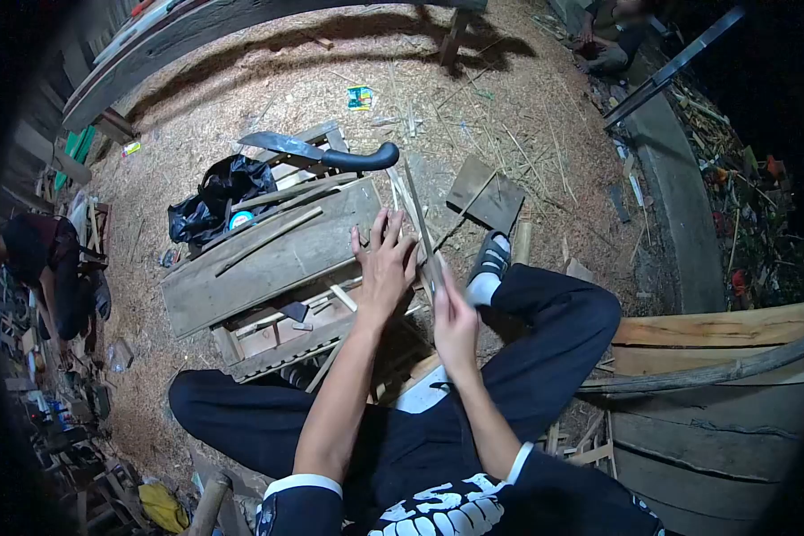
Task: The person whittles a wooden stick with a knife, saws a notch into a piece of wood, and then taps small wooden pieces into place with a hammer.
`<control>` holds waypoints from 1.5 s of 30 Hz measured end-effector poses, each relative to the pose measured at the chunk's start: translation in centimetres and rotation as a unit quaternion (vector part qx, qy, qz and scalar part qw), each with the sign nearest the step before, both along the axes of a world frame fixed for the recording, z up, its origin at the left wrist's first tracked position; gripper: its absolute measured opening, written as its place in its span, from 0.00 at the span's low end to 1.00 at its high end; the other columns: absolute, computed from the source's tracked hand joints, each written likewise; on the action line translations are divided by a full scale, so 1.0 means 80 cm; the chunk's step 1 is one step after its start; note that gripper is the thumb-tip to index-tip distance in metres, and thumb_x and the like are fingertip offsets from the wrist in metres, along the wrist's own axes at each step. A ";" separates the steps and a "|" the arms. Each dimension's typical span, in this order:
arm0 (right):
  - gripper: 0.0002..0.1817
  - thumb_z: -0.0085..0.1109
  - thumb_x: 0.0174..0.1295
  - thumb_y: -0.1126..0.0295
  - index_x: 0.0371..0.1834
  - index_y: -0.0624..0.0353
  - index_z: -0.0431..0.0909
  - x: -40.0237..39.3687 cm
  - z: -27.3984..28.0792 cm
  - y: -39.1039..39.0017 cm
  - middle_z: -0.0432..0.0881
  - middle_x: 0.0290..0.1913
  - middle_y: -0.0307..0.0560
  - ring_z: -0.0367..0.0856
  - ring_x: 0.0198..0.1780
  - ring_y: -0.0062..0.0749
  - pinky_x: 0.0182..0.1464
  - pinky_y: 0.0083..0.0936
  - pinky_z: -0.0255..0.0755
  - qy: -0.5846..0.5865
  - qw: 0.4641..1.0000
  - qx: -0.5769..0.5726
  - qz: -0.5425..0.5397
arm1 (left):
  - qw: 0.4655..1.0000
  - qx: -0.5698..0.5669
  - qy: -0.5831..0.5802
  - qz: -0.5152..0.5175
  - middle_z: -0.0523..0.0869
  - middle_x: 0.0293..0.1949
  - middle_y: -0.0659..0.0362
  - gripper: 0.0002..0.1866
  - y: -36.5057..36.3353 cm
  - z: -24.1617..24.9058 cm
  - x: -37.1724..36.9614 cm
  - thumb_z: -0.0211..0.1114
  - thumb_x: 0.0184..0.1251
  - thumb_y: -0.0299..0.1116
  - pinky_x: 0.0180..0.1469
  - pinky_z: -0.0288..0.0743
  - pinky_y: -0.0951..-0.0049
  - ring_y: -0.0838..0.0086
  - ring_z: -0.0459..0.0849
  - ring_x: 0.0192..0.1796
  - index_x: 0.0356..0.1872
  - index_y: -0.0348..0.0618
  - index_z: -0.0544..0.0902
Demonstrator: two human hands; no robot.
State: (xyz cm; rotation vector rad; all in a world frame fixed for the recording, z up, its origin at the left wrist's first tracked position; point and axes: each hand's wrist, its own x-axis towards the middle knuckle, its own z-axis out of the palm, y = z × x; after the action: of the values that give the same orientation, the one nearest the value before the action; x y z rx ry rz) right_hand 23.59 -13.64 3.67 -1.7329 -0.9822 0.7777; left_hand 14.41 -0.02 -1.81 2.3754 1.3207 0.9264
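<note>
The left hand [386, 259] lies flat with fingers spread on the wooden bench [268, 259], its grip open; the right hand [454, 322] pinches a thin bamboo strip [420, 223] pointing away; a machete [322, 152] rests beyond; sawdust floor [527, 116] around.

This is a rough open-air woodworking yard, lit at night. Sawdust and shavings [241, 98] cover the ground, a machete [322, 154] lies on a slatted wooden crate [277, 259], heavy planks [715, 326] are stacked alongside, and offcuts and split strips litter the concrete kerb [679, 188].
</note>
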 end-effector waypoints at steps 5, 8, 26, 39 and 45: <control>0.25 0.49 0.81 0.69 0.74 0.73 0.70 -0.003 0.010 0.014 0.77 0.71 0.67 0.77 0.73 0.41 0.72 0.33 0.69 -0.011 1.000 -0.005 0.000 | 1.000 0.011 0.014 -0.008 0.74 0.76 0.58 0.09 0.003 -0.005 -0.004 0.69 0.69 0.37 0.80 0.34 0.32 0.59 0.60 0.83 0.47 0.51 0.90; 0.23 0.51 0.80 0.70 0.73 0.71 0.73 -0.005 0.010 0.003 0.82 0.67 0.64 0.80 0.69 0.37 0.68 0.31 0.72 0.011 1.000 0.004 -0.018 | 1.000 -0.004 0.011 -0.002 0.74 0.76 0.59 0.11 0.000 -0.002 -0.001 0.70 0.67 0.36 0.80 0.33 0.33 0.60 0.60 0.83 0.49 0.54 0.90; 0.24 0.52 0.80 0.66 0.72 0.72 0.73 -0.003 -0.005 -0.019 0.80 0.68 0.67 0.81 0.69 0.44 0.67 0.33 0.74 -0.044 0.998 0.039 -0.010 | 1.000 0.009 -0.005 -0.004 0.77 0.75 0.60 0.08 -0.002 -0.014 0.000 0.71 0.67 0.35 0.80 0.33 0.34 0.59 0.61 0.83 0.45 0.51 0.90; 0.23 0.49 0.81 0.68 0.72 0.73 0.73 0.000 0.011 0.018 0.81 0.67 0.68 0.82 0.68 0.41 0.68 0.32 0.74 -0.005 1.000 0.020 -0.004 | 1.000 0.015 0.009 -0.008 0.76 0.76 0.60 0.09 -0.001 -0.007 -0.003 0.70 0.68 0.35 0.79 0.35 0.33 0.58 0.62 0.82 0.46 0.50 0.91; 0.23 0.51 0.81 0.67 0.71 0.72 0.74 -0.002 -0.015 -0.038 0.81 0.66 0.69 0.83 0.67 0.42 0.66 0.34 0.76 -0.023 0.998 0.053 -0.024 | 1.000 -0.002 0.003 -0.005 0.77 0.75 0.60 0.09 0.001 -0.007 0.000 0.71 0.67 0.35 0.79 0.34 0.31 0.58 0.62 0.82 0.45 0.51 0.91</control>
State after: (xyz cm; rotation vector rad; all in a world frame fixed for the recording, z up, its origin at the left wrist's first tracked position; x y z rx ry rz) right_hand 23.46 -16.71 2.45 -1.6828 -0.9916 0.6474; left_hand 14.41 0.04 -2.38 2.3823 1.3108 0.9129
